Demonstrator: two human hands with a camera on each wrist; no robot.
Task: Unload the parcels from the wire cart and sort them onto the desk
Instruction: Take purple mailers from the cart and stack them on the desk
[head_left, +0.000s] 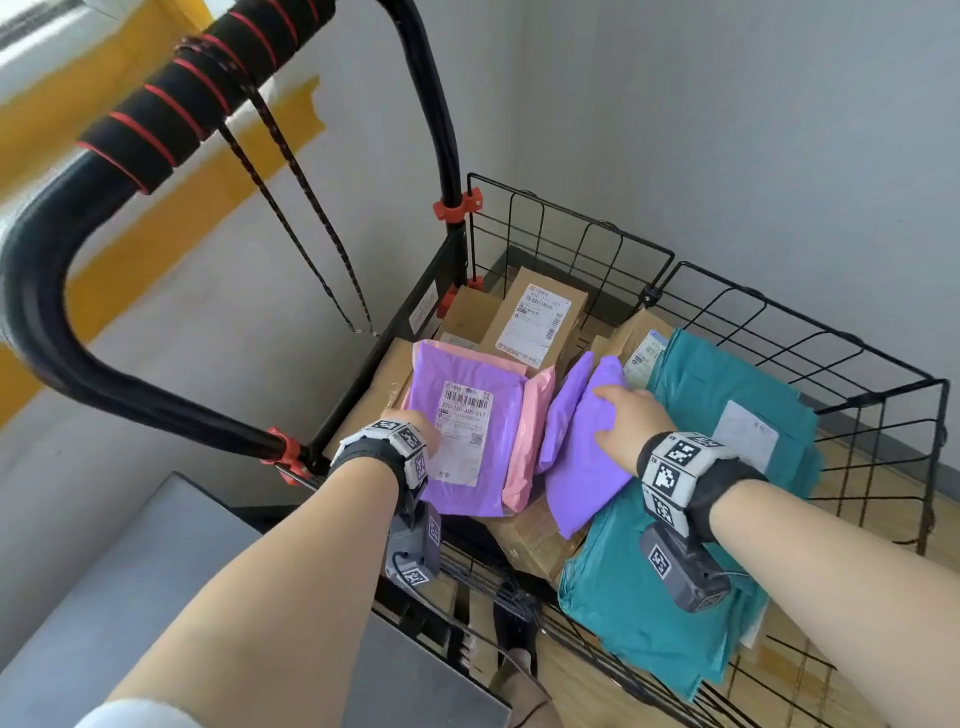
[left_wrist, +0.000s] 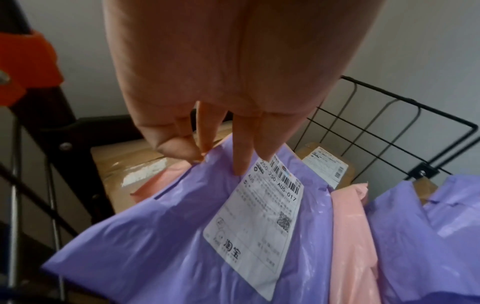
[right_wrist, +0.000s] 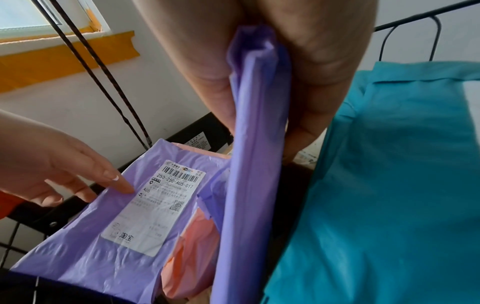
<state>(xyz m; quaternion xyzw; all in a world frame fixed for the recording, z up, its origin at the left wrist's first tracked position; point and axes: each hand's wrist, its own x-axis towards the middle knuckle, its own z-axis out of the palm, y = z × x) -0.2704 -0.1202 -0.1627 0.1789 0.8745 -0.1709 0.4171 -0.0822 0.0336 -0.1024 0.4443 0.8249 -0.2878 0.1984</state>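
Observation:
Several parcels lie in the black wire cart (head_left: 779, 332). My left hand (head_left: 415, 423) pinches the left edge of a purple mailer (head_left: 506, 441) with a white label. The left wrist view shows the thumb at that edge and straight fingers (left_wrist: 239, 164) on top of this mailer (left_wrist: 155, 236). My right hand (head_left: 623, 410) grips a second, unlabelled purple mailer (head_left: 582, 467). In the right wrist view it (right_wrist: 249, 185) stands on edge between thumb and fingers (right_wrist: 303, 133). A pink mailer (head_left: 524, 452) lies under the labelled one. Teal mailers (head_left: 649, 597) fill the cart's right side.
Cardboard boxes (head_left: 535, 322) with labels lie at the back of the cart and beneath the mailers. The cart's black padded handle (head_left: 171, 119) arches over at the left, with cords hanging from it. A grey desk surface (head_left: 130, 597) is at the lower left. A grey wall stands behind.

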